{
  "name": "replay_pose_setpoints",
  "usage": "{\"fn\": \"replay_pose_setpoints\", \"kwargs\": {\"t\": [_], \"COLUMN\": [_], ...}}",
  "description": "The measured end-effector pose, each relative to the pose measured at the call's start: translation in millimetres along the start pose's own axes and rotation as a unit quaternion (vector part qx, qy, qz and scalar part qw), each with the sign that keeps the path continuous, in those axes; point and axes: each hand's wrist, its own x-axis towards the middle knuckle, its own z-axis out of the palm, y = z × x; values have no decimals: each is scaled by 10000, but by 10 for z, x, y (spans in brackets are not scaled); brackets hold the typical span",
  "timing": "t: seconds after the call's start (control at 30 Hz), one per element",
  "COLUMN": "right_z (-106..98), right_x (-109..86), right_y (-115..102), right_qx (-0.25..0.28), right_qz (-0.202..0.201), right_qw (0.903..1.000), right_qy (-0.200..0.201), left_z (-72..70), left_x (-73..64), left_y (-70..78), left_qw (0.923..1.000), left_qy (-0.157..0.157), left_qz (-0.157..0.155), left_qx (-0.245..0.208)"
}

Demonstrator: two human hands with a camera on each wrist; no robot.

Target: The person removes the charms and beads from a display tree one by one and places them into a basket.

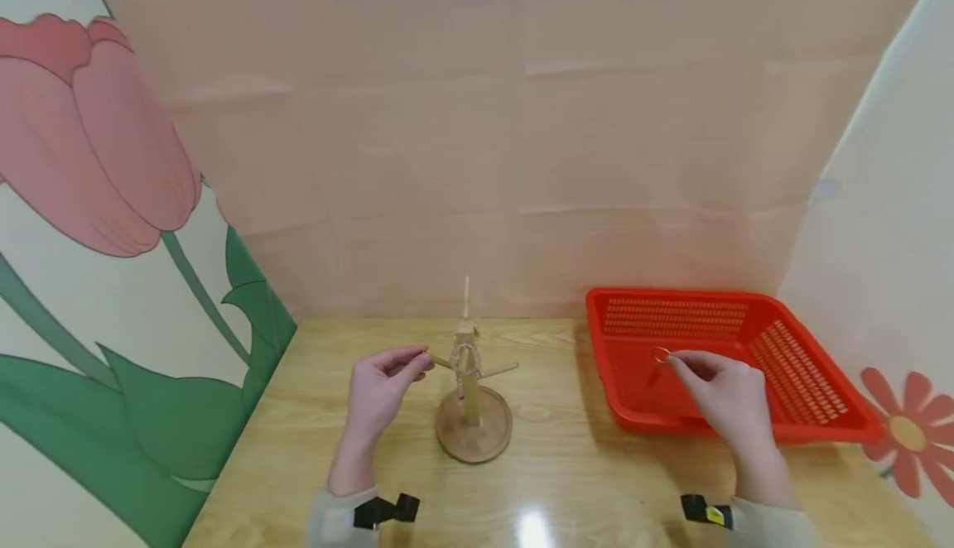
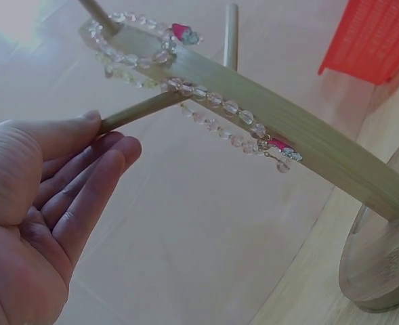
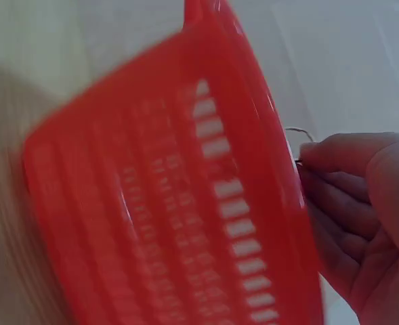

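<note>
A wooden bracelet stand (image 1: 488,444) with side pegs stands upright on the table. Strings of clear pinkish beads hang on it; one beaded bracelet (image 2: 231,107) with a red charm loops round a peg near the post. My left hand (image 1: 378,386) pinches the outer end of the left peg (image 2: 141,112) between thumb and fingers. Over the red basket (image 1: 633,425), my right hand (image 1: 726,391) pinches a thin, gold-coloured open hoop (image 1: 661,350) by its edge. In the right wrist view the basket's wall hides part of that hoop.
The basket, with slotted walls, sits at the right of the wooden table (image 1: 298,449). A beige cloth backdrop (image 1: 477,159) rises behind the table. Flower-printed panels (image 1: 97,142) flank both sides. A second peg (image 1: 501,370) sticks out rightward from the stand.
</note>
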Motion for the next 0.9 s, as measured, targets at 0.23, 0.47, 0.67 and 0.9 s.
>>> {"fn": "replay_pose_setpoints", "kwargs": {"t": [0.23,0.47,0.67,0.9], "right_z": [-283,-207,-73,-40], "right_x": [293,595,761,783], "right_y": [217,528,748,874], "right_qx": [-313,-433,-528,-546], "right_qz": [-545,-560,-727,-361], "right_qw": [9937,9808,9645,9550], "right_qy": [-925,-1818,-2483,-2892], "left_z": [67,46,18,17], "left_x": [30,51,40,-8], "left_y": [0,22,21,-4], "left_qw": [9999,9999,10000,10000], "left_qy": [-63,-14,-9,8], "left_qz": [85,87,12,-56], "left_qx": [62,86,42,60]}}
